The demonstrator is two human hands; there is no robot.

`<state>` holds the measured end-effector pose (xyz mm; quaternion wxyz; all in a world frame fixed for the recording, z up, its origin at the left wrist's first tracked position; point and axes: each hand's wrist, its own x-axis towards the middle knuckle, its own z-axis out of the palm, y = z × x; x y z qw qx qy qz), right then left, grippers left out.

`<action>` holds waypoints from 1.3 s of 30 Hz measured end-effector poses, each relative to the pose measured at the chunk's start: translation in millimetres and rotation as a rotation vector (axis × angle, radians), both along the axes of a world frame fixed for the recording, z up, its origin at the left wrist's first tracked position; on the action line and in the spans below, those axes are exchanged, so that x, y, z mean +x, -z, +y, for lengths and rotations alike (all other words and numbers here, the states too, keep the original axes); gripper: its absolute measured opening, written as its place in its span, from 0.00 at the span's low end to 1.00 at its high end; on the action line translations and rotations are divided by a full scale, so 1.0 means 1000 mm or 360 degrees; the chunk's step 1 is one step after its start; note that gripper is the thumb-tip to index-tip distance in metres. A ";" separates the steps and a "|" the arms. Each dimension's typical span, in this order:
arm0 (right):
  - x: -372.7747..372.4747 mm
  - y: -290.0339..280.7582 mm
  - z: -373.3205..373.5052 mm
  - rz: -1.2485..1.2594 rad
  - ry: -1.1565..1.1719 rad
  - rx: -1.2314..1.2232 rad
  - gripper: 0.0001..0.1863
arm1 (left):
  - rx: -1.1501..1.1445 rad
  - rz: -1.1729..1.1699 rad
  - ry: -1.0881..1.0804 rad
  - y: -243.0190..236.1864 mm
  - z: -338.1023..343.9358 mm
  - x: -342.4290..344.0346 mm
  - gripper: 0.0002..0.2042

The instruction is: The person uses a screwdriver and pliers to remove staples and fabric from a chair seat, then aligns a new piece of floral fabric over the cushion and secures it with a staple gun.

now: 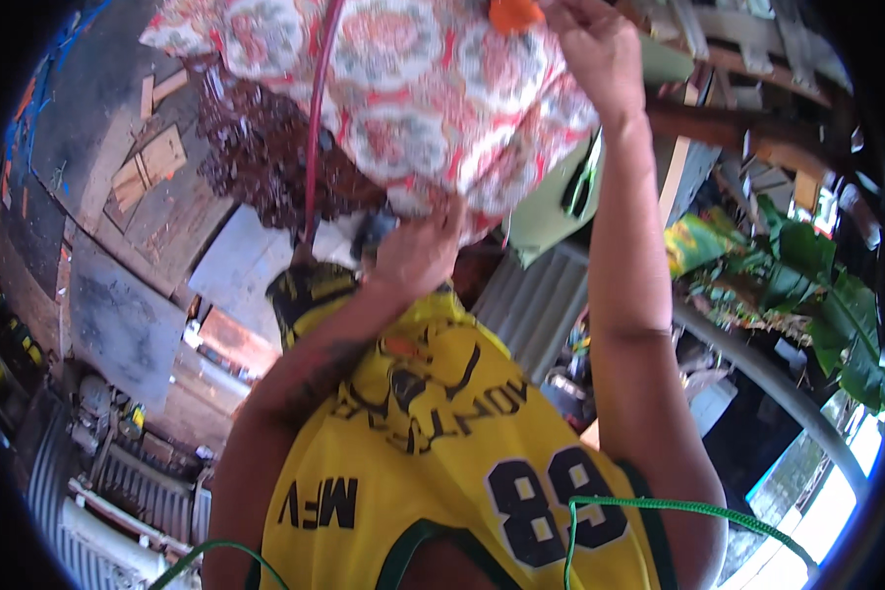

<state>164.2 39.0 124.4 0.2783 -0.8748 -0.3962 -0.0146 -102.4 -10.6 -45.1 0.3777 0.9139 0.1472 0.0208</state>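
A patterned fabric (403, 49) in red, white and grey is spread over a dark brown carved wooden piece (256, 138), whose wavy edge shows at the left. My left hand (418, 251) is closed at the fabric's near edge, with its fingertips against the cloth. My right arm reaches far forward. At the far edge of the view my right hand (605, 59) is closed on an orange object (514, 14). The top of that object is cut off, and its kind does not show. A dark red hose or cord (317, 128) runs over the fabric's left part.
Wood offcuts (149, 167) and a grey flat sheet (118, 320) lie on the floor at the left. Corrugated metal (533, 305) stands near my right side. Green leaves (806, 265), a curved pipe (772, 379) and wooden slats (747, 44) are at the right.
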 end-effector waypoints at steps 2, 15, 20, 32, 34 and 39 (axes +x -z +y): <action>0.001 0.007 -0.042 0.0007 -0.0081 -0.0030 0.17 | -0.0066 0.0121 0.0116 -0.012 0.009 0.010 0.40; -0.109 0.062 -0.274 0.0806 0.0802 -0.0120 0.15 | 0.0146 0.0147 0.0170 -0.022 0.000 0.008 0.35; -0.156 0.092 -0.302 0.0985 0.0518 -0.0440 0.10 | 0.0245 0.0382 0.0131 -0.034 -0.009 0.017 0.34; -0.151 0.132 -0.368 0.1106 -0.0096 -0.1181 0.13 | 0.0088 0.0209 -0.0156 -0.026 -0.015 0.016 0.32; -0.144 0.130 -0.371 0.1177 0.0074 -0.1154 0.15 | 0.0160 0.0209 -0.0119 -0.029 -0.013 0.018 0.32; -0.147 0.141 -0.375 0.1118 0.0148 -0.1069 0.14 | 0.0246 0.0550 0.0032 -0.053 -0.001 0.032 0.33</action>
